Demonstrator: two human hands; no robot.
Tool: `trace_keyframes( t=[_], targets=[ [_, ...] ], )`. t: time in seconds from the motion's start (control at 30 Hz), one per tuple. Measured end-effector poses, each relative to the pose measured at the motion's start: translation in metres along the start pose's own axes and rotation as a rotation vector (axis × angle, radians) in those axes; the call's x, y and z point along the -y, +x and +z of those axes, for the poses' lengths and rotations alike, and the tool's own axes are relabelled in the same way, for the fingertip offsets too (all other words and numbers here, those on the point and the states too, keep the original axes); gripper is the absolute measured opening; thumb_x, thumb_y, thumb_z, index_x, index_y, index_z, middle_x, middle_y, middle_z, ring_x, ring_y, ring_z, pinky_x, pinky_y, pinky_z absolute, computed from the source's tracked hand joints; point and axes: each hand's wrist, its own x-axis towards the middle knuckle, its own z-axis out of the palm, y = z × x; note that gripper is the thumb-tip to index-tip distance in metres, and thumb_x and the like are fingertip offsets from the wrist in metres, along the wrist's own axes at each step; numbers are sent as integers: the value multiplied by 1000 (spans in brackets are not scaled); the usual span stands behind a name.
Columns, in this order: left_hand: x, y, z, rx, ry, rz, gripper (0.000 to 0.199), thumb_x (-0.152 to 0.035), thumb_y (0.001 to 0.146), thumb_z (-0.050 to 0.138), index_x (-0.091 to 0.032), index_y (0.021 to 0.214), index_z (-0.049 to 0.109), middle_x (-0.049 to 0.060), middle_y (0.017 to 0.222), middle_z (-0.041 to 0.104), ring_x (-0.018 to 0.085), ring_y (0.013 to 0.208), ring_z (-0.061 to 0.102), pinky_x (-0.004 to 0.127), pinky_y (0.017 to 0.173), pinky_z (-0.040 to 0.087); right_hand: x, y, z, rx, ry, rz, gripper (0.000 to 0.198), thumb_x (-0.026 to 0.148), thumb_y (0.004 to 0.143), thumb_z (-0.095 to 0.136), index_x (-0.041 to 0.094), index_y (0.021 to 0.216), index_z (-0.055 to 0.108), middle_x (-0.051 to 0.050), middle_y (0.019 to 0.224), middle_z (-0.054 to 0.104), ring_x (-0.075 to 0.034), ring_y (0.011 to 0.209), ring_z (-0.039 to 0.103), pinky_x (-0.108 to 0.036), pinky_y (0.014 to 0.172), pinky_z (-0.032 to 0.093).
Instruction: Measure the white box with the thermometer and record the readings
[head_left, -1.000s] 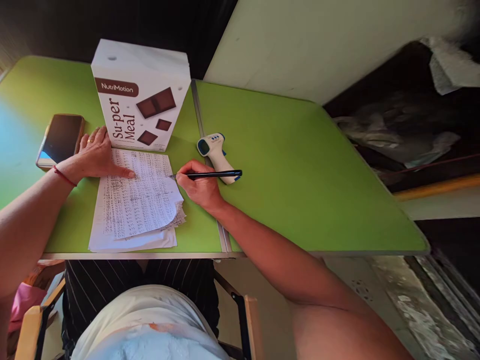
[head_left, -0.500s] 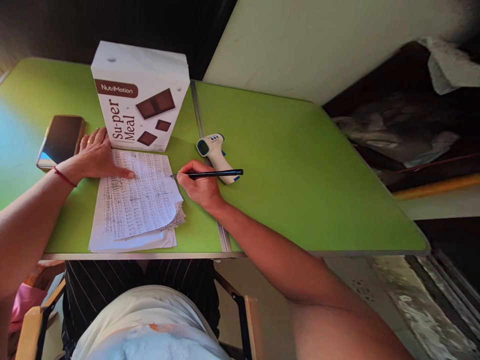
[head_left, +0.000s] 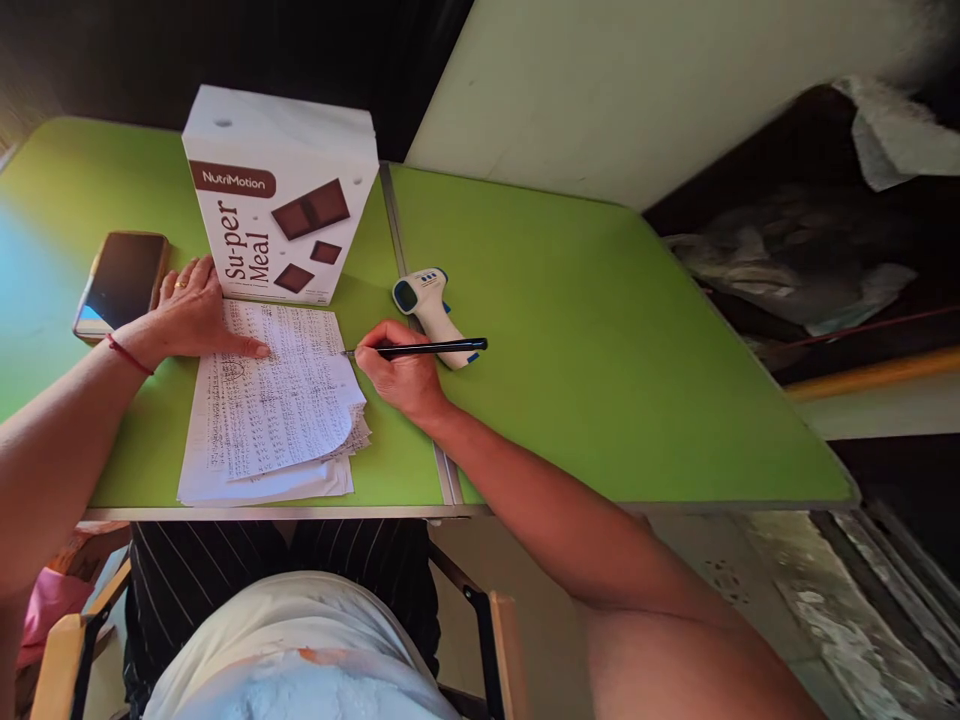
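A stack of handwritten sheets of paper (head_left: pixel 289 400) lies on the green table, its lower right corners curled. My left hand (head_left: pixel 196 312) rests flat with the fingers spread, its thumb on the top sheet's left side and its fingers between the phone (head_left: pixel 124 280) and the white box. A black pen (head_left: pixel 442 347) is pinched in my right hand (head_left: pixel 401 375), its tip at the right edge of the top sheet. Just beyond that hand lies a white infrared thermometer (head_left: pixel 431 305) with a dark display, partly behind the pen.
The white NutriMotion box (head_left: pixel 285 200) stands upright behind the papers. A metal seam (head_left: pixel 397 225) divides the green table (head_left: pixel 615 350). Beyond the table's right edge is a dark recess with plastic bags (head_left: pixel 787 270). Wooden chair arms (head_left: pixel 510 650) flank my lap.
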Motion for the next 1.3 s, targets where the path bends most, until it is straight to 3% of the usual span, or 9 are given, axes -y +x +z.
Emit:
trace_keyframes(
  t=[0.37,0.57,0.67,0.8,0.9,1.07,1.2,1.3],
  targets=[
    [1,2,2,-19,-36,-4,145,-93,55,75,-23,172,23,21,171,33,52,163,18,61,133,14,-1,0,-2,51,-1,0,16,31,76,61,27,66,49,5,59,55,-14,57,45,-29,58,44],
    [0,1,-2,-33,-73,-19,140,-91,57,75,-15,167,33,25,170,35,53,160,25,64,133,16,-4,4,-10,-18,-65,-139,10,33,90,60,26,83,61,1,73,64,-17,66,58,-33,67,53],
    [-1,0,-8,-115,-229,6,126,-91,68,67,-12,162,38,24,163,46,53,152,41,65,129,29,-9,10,-17,-1,-167,-280,14,29,97,57,25,100,70,-6,93,71,-23,86,68,-40,83,59],
    [2,4,-10,-276,-567,167,100,-85,76,69,-24,152,48,13,152,60,41,142,56,50,117,51,-21,17,-22,83,-390,-312,37,15,98,47,24,121,74,-11,107,72,-28,101,70,-46,90,60],
    [7,11,-6,-284,-674,205,93,-79,74,76,-23,144,54,13,144,66,39,139,60,49,113,56,-29,19,-20,145,-536,-314,47,8,96,43,22,128,75,-15,111,73,-32,103,67,-50,92,58],
    [11,19,1,-306,-704,143,84,-74,73,77,-21,135,58,14,140,70,40,129,66,55,111,57,-32,18,-13,227,-626,-321,51,6,95,40,21,127,78,-17,110,71,-31,97,64,-49,88,55],
    [8,16,-1,-355,-710,132,85,-71,74,78,-24,141,57,12,142,70,39,133,65,55,114,55,-28,22,-18,114,-653,-317,50,8,95,44,22,131,76,-16,111,71,-32,99,63,-50,88,54],
    [4,12,-2,-366,-749,111,91,-71,77,77,-22,149,51,15,143,70,37,134,66,54,115,55,-25,27,-32,-50,-757,-190,42,19,92,60,16,133,71,-23,123,68,-37,109,62,-52,89,52]
  ],
)
